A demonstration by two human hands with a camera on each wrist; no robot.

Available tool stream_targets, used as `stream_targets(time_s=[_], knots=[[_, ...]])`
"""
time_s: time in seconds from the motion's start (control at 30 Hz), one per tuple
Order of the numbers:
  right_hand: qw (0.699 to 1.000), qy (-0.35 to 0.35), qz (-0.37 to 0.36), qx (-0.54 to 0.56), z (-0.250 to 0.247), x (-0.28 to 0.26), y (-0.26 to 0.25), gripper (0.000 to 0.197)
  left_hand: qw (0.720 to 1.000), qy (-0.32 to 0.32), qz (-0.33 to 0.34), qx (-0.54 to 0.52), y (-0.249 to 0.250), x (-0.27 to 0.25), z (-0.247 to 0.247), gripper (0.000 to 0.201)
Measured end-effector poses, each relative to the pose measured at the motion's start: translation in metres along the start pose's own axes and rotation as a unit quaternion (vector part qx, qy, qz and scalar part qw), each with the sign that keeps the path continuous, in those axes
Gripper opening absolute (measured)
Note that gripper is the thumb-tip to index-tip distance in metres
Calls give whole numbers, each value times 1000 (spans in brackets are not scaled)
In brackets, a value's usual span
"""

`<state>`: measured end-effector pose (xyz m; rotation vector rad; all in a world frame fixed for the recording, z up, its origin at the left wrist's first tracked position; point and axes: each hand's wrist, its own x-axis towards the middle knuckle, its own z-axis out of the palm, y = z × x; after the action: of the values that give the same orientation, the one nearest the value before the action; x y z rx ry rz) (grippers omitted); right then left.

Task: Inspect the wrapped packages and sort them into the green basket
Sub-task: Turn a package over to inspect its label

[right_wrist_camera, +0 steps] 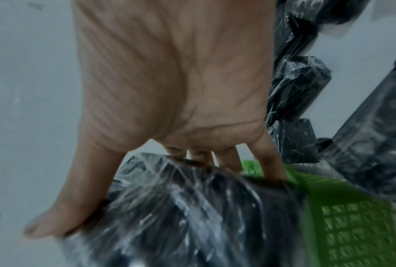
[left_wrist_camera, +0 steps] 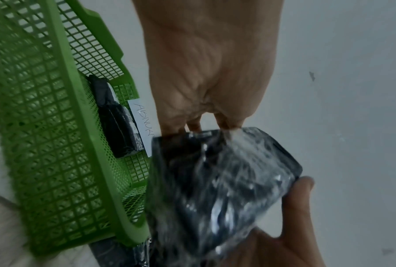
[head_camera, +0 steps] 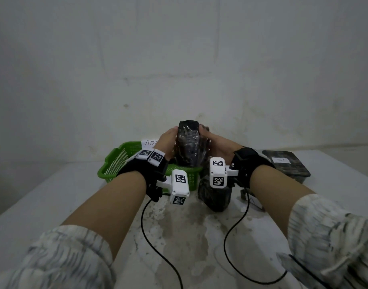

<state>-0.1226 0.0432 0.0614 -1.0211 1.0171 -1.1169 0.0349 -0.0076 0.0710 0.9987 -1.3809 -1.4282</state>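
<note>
Both hands hold one dark package wrapped in clear film (head_camera: pixel 188 142) upright above the green basket (head_camera: pixel 114 161). My left hand (head_camera: pixel 167 140) grips its left side, fingers curled behind it (left_wrist_camera: pixel 192 124). My right hand (head_camera: pixel 212 140) grips the right side, thumb (right_wrist_camera: pixel 62 215) on the near face and fingers (right_wrist_camera: pixel 229 159) behind. The same package shows blurred in the left wrist view (left_wrist_camera: pixel 217 189) and the right wrist view (right_wrist_camera: pixel 176 216). Inside the basket (left_wrist_camera: pixel 43 126) a small black wrapped package (left_wrist_camera: pixel 117 126) lies against the far wall beside a white handwritten label (left_wrist_camera: pixel 142 124).
More wrapped dark packages lie on the white table: one (head_camera: pixel 215 195) under my right wrist and a flat labelled one (head_camera: pixel 287 165) at the right. Several more (right_wrist_camera: pixel 297 86) show in the right wrist view. A plain wall stands close behind the basket. Black cables trail toward me.
</note>
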Motion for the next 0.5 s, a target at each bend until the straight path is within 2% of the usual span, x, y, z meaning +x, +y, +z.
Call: stream_targets(time_s=[0.03,0.1,0.2,0.3,0.4,0.5], knots=[[1000,-11,1,6,2,2,1,75,1000,3,-9,8,0,1,1,41],[1000,-11,-8,4,7,3,1,64,1000,-2,-21,18,0,1,3,51],[1000,-6,-20,11,14,4,2,54,1000,-21,0,13,-1,-1,8,51],[999,13,-41,-7,19,4,0,62,1000,-23,21,4,-3,1,10,49],[999,8,-38,-10,19,4,-1,66,997,-78,23,11,0,-8,12,38],[999,11,-44,23,19,7,2,62,997,-78,22,5,0,-12,12,47]])
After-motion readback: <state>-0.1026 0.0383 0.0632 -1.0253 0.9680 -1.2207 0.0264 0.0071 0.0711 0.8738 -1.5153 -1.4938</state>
